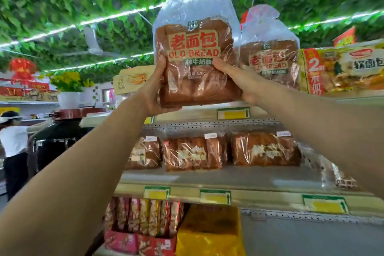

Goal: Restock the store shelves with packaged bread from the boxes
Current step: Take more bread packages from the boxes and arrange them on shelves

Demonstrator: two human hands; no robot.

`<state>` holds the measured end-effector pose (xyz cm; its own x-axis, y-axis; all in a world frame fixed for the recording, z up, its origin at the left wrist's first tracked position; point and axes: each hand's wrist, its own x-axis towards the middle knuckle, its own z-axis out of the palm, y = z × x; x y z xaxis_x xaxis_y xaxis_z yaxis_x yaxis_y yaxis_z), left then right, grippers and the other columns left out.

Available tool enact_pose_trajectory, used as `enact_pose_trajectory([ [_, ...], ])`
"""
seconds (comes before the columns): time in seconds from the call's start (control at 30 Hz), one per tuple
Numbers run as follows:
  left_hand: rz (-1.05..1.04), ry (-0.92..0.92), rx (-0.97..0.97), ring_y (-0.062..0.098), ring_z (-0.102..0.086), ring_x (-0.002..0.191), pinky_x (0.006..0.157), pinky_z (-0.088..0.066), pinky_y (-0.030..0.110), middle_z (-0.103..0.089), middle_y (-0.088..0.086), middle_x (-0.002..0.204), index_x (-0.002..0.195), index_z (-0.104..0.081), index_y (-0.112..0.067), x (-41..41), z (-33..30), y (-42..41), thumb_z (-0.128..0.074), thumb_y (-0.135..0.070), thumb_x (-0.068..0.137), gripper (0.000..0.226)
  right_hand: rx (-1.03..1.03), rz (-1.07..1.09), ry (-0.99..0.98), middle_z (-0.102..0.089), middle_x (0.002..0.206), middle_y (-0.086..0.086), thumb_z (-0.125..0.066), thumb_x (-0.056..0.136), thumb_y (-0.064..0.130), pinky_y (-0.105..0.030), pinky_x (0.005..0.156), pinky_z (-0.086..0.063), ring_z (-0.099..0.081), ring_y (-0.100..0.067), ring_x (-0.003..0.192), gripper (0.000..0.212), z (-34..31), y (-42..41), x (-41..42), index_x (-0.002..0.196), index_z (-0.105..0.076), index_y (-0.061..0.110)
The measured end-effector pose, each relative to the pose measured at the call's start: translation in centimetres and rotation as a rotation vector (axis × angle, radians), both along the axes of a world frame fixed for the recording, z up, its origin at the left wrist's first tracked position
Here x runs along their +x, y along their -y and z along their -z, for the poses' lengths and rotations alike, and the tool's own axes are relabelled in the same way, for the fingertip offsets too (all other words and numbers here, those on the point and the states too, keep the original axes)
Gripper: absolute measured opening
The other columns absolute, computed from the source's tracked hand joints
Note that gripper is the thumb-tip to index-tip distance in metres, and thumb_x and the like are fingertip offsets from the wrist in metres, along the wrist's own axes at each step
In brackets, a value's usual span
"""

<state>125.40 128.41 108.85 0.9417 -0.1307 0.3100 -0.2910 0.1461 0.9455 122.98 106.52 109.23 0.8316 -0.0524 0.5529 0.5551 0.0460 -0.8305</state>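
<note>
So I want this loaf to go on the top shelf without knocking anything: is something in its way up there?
Nothing visible blocks it. The held loaf is upright over the shelf edge, with a second loaf standing beside it on its right, close enough to brush.

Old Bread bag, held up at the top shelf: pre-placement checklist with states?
1. Grip: left hand and right hand clasp opposite sides of the Old Bread bag: ok.
2. Bag upright, label facing outward: ok.
3. Tied top intact: ok.
4. Matching product: second Old Bread bag stands on the top shelf just right: ok.
5. Free slot left of that bag: cannot tell, the held bag hides it.
6. Base resting on the shelf: cannot tell.
</note>
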Motion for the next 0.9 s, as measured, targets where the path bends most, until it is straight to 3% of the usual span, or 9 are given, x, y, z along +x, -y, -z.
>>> enact_pose_trajectory([
  [0.13, -0.023, 0.038, 0.056, 0.029, -0.068, 0.103, 0.081, -0.055, 0.044, -0.069, 0.007, 0.119, 0.117, -0.064, -0.025, 5.3, -2.5, -2.1, -0.050, -0.089, 0.068, 0.083, -0.006, 0.060, 0.004, -0.072, 0.111, -0.003, -0.089, 0.035, 0.067, -0.045, 0.090, -0.056, -0.072, -0.022, 0.095, 0.117, -2.3, -2.1, 5.0, 0.133, -0.050, 0.018],
  [0.27, -0.011, 0.056, 0.125, 0.026, -0.066, 0.108, 0.098, -0.047, 0.043, -0.068, 0.001, 0.122, 0.118, -0.064, -0.026, 10.5, -3.9, -4.1, -0.049, -0.092, 0.067, 0.084, -0.006, 0.085, 0.012, -0.072, 0.111, -0.001, -0.087, 0.043, 0.067, -0.043, 0.095, -0.053, -0.070, -0.020, 0.101, 0.100, -3.3, -3.6, 9.9, 0.126, -0.059, 0.020],
  [0.4, 0.095, 0.050, 0.070, 0.024, -0.067, 0.107, 0.085, -0.054, 0.039, -0.068, 0.003, 0.122, 0.122, -0.064, -0.022, 15.1, -3.9, -5.0, -0.044, -0.088, 0.074, 0.084, -0.024, 0.106, 0.001, -0.070, 0.116, -0.002, -0.089, 0.057, 0.052, -0.047, 0.094, -0.054, -0.069, -0.022, 0.103, 0.091, -3.1, -4.4, 13.1, 0.133, -0.051, 0.020],
  [0.5, 0.144, 0.015, 0.020, 0.028, -0.067, 0.111, 0.090, -0.055, 0.051, -0.066, 0.005, 0.128, 0.126, -0.065, -0.024, 18.5, -3.4, -5.3, -0.048, -0.094, 0.064, 0.095, -0.076, 0.163, -0.072, -0.061, 0.132, -0.004, -0.093, 0.032, 0.064, -0.055, 0.100, -0.047, -0.061, -0.026, 0.116, 0.132, -2.5, -4.4, 15.0, 0.144, -0.038, 0.021],
  [0.53, 0.146, 0.000, 0.022, 0.029, -0.067, 0.112, 0.094, -0.053, 0.054, -0.066, 0.005, 0.128, 0.125, -0.066, -0.025, 19.6, -3.1, -5.3, -0.048, -0.096, 0.060, 0.098, -0.088, 0.164, -0.076, -0.064, 0.128, -0.003, -0.093, 0.027, 0.064, -0.054, 0.099, -0.048, -0.063, -0.026, 0.113, 0.131, -2.4, -4.2, 15.6, 0.140, -0.043, 0.021],
  [0.67, 0.206, -0.016, 0.039, 0.030, -0.068, 0.110, 0.091, -0.056, 0.051, -0.066, 0.013, 0.128, 0.130, -0.064, -0.018, 20.9, -2.3, -4.5, -0.031, -0.097, 0.067, 0.106, -0.192, 0.164, -0.129, -0.073, 0.107, -0.003, -0.085, 0.059, 0.051, -0.047, 0.102, -0.047, -0.068, -0.024, 0.103, 0.064, -2.1, -4.6, 15.5, 0.111, -0.066, 0.018],
  [0.77, 0.218, 0.000, 0.072, 0.025, -0.074, 0.093, 0.076, -0.061, 0.041, -0.072, 0.012, 0.111, 0.127, -0.062, -0.014, 21.6, -2.2, -4.1, -0.015, -0.093, 0.074, 0.106, -0.214, 0.102, -0.190, -0.072, 0.094, -0.003, -0.075, 0.067, 0.045, -0.045, 0.104, -0.045, -0.065, -0.022, 0.088, 0.057, -1.8, -3.9, 16.1, 0.112, -0.071, 0.010],
  [0.83, 0.221, 0.017, 0.121, 0.026, -0.073, 0.096, 0.075, -0.061, 0.041, -0.071, 0.013, 0.115, 0.129, -0.061, -0.019, 21.7, -2.2, -3.9, -0.012, -0.093, 0.074, 0.105, -0.231, 0.050, -0.209, -0.073, 0.088, -0.002, -0.072, 0.068, 0.045, -0.044, 0.104, -0.043, -0.064, -0.022, 0.085, 0.035, -1.7, -3.7, 16.2, 0.088, -0.079, 0.017],
  [0.9, 0.204, 0.027, 0.136, 0.024, -0.074, 0.086, 0.066, -0.061, 0.037, -0.076, 0.011, 0.099, 0.123, -0.064, -0.019, 21.6, -2.3, -3.8, -0.011, -0.089, 0.079, 0.099, -0.233, 0.058, -0.217, -0.074, 0.089, -0.001, -0.071, 0.073, 0.045, -0.042, 0.105, -0.042, -0.065, -0.022, 0.088, 0.027, -1.6, -3.3, 16.4, 0.083, -0.078, 0.020],
])
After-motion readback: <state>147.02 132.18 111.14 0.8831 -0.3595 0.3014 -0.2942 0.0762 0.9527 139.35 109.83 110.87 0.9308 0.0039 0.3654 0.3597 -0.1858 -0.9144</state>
